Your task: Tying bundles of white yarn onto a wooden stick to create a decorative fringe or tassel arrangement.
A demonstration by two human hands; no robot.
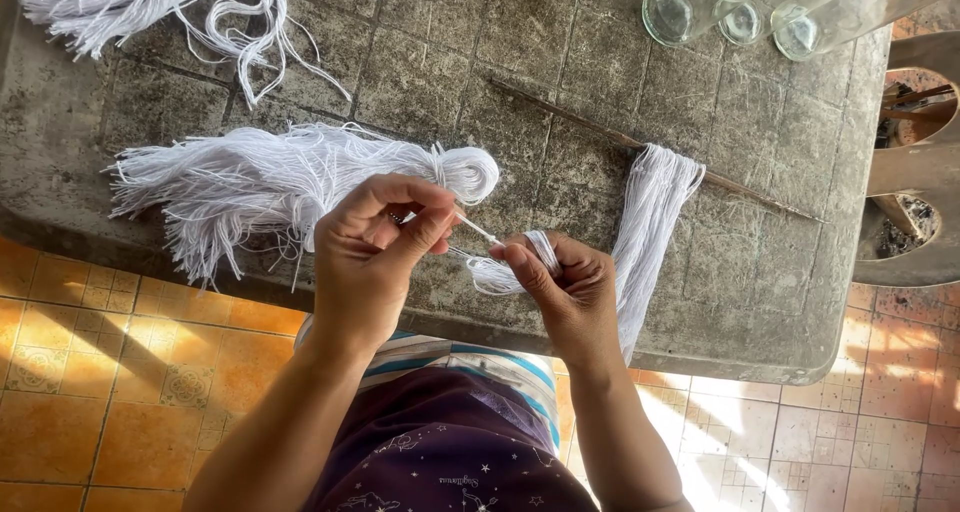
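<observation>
Just in front of the tied white thread bundle (300,187) on the worktop (600,92), a short taut thread (478,231) runs crosswise between the left hand (375,252), pinched shut on its end, and the right hand (565,287), closed around a small thread loop (510,267).

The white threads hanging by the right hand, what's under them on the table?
A thin dark stick runs under the white threads, showing on both sides; its middle is covered. Below lies the grey stone table.
</observation>
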